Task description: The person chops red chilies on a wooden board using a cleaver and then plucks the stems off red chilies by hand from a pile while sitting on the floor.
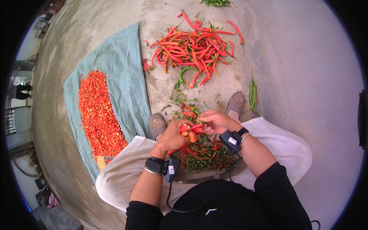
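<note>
Several red chili peppers (192, 135) are bunched in my left hand (174, 134), their cut or broken ends facing right. The fingers of my right hand (216, 122) pinch a green chili stem (201, 122) at the end of one red pepper beside that bunch. Below both hands lies a heap of green stems and red pepper scraps (205, 159), partly hidden by my wrists. Whole red chilies with stems form a large pile (192, 49) on the concrete ahead of my feet.
To the left, chopped red chili (99, 112) covers part of a blue-green cloth (123, 63). A wooden edge (101, 163) shows by my left knee. Green chilies (253, 96) lie past my right shoe (236, 103); more green ones (216, 3) are at the top. Cables hang from both wrist devices.
</note>
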`<state>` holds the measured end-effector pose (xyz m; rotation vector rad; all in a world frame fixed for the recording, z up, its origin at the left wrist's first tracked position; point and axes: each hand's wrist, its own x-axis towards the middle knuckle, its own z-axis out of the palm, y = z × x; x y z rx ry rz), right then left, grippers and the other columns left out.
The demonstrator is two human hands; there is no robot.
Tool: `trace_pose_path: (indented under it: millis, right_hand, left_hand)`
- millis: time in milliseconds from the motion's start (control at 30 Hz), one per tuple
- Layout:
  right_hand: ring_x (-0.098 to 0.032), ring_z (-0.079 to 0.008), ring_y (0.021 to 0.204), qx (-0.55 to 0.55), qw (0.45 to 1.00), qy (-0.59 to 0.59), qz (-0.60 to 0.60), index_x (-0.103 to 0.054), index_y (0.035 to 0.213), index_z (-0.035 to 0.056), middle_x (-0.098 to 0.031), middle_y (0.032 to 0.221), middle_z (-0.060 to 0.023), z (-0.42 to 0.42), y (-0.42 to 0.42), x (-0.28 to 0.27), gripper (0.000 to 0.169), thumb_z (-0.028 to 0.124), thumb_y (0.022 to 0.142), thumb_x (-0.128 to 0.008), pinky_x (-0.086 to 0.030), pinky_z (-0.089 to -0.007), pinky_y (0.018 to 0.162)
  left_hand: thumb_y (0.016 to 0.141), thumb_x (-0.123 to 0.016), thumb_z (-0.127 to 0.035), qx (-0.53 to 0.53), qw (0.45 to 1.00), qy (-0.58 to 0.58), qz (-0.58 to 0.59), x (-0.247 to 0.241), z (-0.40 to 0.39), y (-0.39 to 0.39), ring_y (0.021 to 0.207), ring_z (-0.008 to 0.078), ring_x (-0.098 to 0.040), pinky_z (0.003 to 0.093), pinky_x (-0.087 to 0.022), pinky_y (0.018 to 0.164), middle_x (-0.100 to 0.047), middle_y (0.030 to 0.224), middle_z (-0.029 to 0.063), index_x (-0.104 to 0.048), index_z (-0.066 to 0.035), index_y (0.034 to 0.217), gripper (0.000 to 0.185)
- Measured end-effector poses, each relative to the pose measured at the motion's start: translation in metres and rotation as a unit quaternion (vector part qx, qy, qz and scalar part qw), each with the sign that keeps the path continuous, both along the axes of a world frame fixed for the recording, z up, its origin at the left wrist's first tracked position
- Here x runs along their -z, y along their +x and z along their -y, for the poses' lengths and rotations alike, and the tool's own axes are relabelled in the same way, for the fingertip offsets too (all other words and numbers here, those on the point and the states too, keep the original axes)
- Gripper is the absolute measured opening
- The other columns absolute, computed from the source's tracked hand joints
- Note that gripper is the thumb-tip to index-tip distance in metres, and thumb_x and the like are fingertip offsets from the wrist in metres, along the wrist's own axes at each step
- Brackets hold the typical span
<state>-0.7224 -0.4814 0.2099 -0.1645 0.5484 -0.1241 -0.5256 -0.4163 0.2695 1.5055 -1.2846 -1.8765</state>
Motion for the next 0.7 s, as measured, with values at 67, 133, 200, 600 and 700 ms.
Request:
trace_pose_path:
  millis: [67, 133, 200, 600, 700]
  right_hand:
    - [-0.046, -0.0105, 0.052, -0.135, 0.975, -0.126, -0.122, -0.056, 0.074, 0.0053, -0.050, 0.061, -0.0038, 0.007, -0.012, 0.028, 0.013, 0.013, 0.084, -0.056, -0.034, -0.0228, 0.041]
    - [-0.054, -0.0150, 0.054, -0.257, 0.909, -0.233, -0.233, -0.058, 0.069, 0.0024, -0.057, 0.063, -0.0095, 0.011, -0.020, 0.048, 0.014, 0.011, 0.079, -0.056, -0.041, -0.0279, 0.046]
    - [-0.055, -0.0140, 0.055, -0.411, 0.758, -0.425, -0.275, -0.060, 0.086, 0.0018, -0.059, 0.069, -0.0076, 0.016, -0.021, 0.056, 0.014, 0.014, 0.079, -0.057, -0.042, -0.0263, 0.046]
    - [-0.055, -0.0128, 0.050, 0.106, 0.784, -0.337, -0.511, -0.061, 0.084, 0.0001, -0.061, 0.068, -0.0058, 0.129, 0.009, 0.093, 0.021, 0.021, 0.082, -0.058, -0.046, -0.0263, 0.042]
    - [-0.053, -0.0105, 0.051, 0.065, 0.810, -0.311, -0.494, -0.060, 0.082, 0.0011, -0.059, 0.067, -0.0037, 0.128, 0.003, 0.094, 0.016, 0.017, 0.082, -0.059, -0.045, -0.0251, 0.043]
  left_hand:
    - [0.068, -0.053, 0.011, -0.017, 1.000, 0.019, 0.001, 0.003, 0.000, -0.001, 0.076, 0.0101, -0.059, 0.0238, -0.048, 0.072, -0.063, 0.082, 0.0040, -0.059, -0.001, 0.096, 0.031]
    - [0.069, -0.055, 0.010, -0.048, 0.998, 0.038, -0.031, 0.010, 0.001, 0.006, 0.078, 0.0113, -0.060, 0.0245, -0.049, 0.072, -0.063, 0.081, 0.0043, -0.058, 0.000, 0.096, 0.029]
    - [0.070, -0.056, 0.010, -0.120, 0.989, 0.045, -0.075, 0.011, 0.002, 0.009, 0.079, 0.0132, -0.061, 0.0251, -0.049, 0.073, -0.062, 0.081, 0.0049, -0.058, 0.000, 0.097, 0.029]
    - [0.073, -0.059, 0.002, -0.261, 0.952, 0.083, -0.139, 0.006, 0.012, 0.011, 0.068, 0.0154, -0.058, 0.0287, -0.050, 0.067, -0.060, 0.078, 0.0078, -0.057, 0.000, 0.085, 0.012]
    - [0.073, -0.061, -0.001, -0.262, 0.950, 0.044, -0.167, 0.017, 0.011, 0.014, 0.068, 0.0160, -0.059, 0.0283, -0.051, 0.067, -0.062, 0.082, 0.0094, -0.059, 0.001, 0.086, 0.013]
